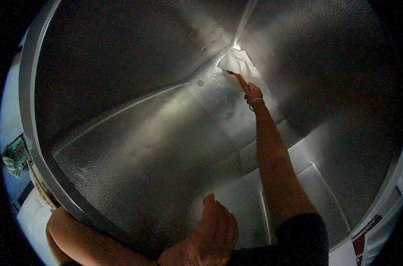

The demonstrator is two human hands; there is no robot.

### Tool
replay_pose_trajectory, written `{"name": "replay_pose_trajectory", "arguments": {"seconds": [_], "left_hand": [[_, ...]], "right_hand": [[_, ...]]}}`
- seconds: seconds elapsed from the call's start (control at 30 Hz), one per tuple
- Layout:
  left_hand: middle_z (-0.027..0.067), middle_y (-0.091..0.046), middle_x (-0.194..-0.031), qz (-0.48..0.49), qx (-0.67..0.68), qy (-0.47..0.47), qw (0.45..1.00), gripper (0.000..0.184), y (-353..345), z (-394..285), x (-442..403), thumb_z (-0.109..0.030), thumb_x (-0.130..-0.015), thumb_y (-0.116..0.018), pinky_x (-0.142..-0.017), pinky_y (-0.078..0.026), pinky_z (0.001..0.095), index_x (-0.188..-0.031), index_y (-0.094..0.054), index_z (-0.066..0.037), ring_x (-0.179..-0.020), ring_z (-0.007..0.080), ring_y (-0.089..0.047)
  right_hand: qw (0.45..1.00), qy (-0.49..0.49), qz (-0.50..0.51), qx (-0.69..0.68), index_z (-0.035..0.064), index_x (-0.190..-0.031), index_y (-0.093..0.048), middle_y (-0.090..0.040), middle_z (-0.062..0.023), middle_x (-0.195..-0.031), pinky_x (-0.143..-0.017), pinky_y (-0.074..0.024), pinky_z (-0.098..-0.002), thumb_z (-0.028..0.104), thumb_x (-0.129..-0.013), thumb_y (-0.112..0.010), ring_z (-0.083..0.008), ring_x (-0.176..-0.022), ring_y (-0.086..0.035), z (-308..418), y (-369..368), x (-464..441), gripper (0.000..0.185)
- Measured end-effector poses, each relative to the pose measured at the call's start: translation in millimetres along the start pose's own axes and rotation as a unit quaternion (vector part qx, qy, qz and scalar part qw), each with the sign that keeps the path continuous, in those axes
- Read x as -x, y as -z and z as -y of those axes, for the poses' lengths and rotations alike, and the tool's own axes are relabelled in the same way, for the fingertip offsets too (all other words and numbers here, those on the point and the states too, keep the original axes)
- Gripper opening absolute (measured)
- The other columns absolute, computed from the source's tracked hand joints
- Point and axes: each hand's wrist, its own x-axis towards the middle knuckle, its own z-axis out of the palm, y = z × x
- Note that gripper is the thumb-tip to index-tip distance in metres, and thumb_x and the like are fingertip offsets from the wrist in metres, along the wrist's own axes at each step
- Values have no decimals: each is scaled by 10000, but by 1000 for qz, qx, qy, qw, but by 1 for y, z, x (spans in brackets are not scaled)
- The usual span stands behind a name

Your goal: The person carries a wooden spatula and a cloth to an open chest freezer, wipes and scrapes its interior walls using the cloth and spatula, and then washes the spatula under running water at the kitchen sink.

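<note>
Along the left edge of the view, a curved band of smooth grey metal [27, 88] is seen, bordered on its outer side by a pale bluish surface [10, 104]. Just outside the band, a crumpled green-and-white bundle, apparently of cloth [16, 157], is seen; what it rests on cannot be made out. Below it, thin tan strips [42, 189] are shown slanting down beside the band, and farther down a broad whitish surface [34, 213] is partly covered by them. At the lower right, a dark red flat-sided object [358, 246] is set near a narrow blackish piece [372, 223], and beside these a pale grey ribbed surface [384, 232] is blurred by the lens edge.
</note>
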Motion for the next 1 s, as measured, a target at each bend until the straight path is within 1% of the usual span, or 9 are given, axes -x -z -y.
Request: {"name": "replay_pose_trajectory", "arguments": {"seconds": [0.1,0.17,0.27,0.33,0.43,0.57,0.63,0.8,1.0], "left_hand": [[140,-546,-826,-1,0,1,1000,210,1,0,1,-164,-700,-485,-813,-379,400,-808,-558,1,-822,280,-514],[140,-546,-827,-4,-1,1,1000,210,2,1,0,-164,-701,-485,-813,-379,399,-809,-558,0,-823,280,-513],[139,-546,-829,-5,1,1,1000,209,3,3,0,-165,-702,-486,-814,-379,397,-810,-558,-1,-824,279,-513],[139,-546,-830,-4,-1,0,1000,208,3,0,-2,-165,-703,-487,-814,-379,396,-811,-558,-2,-826,279,-512],[138,-546,-832,-3,-4,1,1000,207,2,0,-5,-166,-705,-487,-814,-378,394,-812,-559,-4,-827,278,-512],[137,-546,-834,2,0,8,1000,206,5,3,-4,-166,-706,-489,-815,-378,392,-814,-559,-6,-830,277,-511],[137,-546,-835,6,1,9,1000,205,4,2,-7,-167,-707,-489,-815,-378,391,-815,-559,-7,-831,277,-510],[136,-546,-838,12,4,11,1000,204,5,4,-7,-167,-709,-491,-816,-377,388,-818,-560,-9,-834,276,-509],[134,-546,-841,16,9,14,1000,202,7,2,-5,-168,-712,-492,-817,-377,385,-821,-561,-12,-837,275,-508]], "right_hand": [[995,-20,28,92,65,-987,-538,-529,-69,-608,-473,-414,-270,310,-765,-512,-141,-485,-499,37,27,21,331],[986,20,31,163,73,-974,-548,-567,-96,-689,-535,-435,-299,329,-759,-512,-180,-580,-550,44,44,46,336],[958,-55,-9,283,72,-972,-547,-582,-134,-805,-624,-440,-327,319,-759,-513,-230,-734,-573,67,56,78,328],[970,-76,-102,205,62,-987,-532,-565,-162,-890,-702,-423,-351,287,-775,-500,-275,-846,-549,67,54,84,310],[989,-47,-127,55,63,-1014,-510,-560,-168,-886,-714,-422,-355,240,-798,-465,-285,-819,-552,48,37,68,282],[994,-5,-41,-105,66,-1046,-489,-553,-167,-906,-750,-411,-352,233,-810,-447,-296,-835,-540,26,11,29,291],[994,32,-70,82,60,-1054,-485,-548,-165,-916,-761,-407,-336,226,-804,-449,-290,-853,-527,34,4,9,301],[948,33,-9,316,54,-1060,-485,-533,-151,-894,-709,-388,-318,277,-774,-487,-261,-806,-499,36,11,-43,363],[988,-121,-61,-74,60,-1082,-476,-520,-108,-737,-523,-352,-294,353,-747,-531,-185,-601,-454,22,31,29,448]]}}
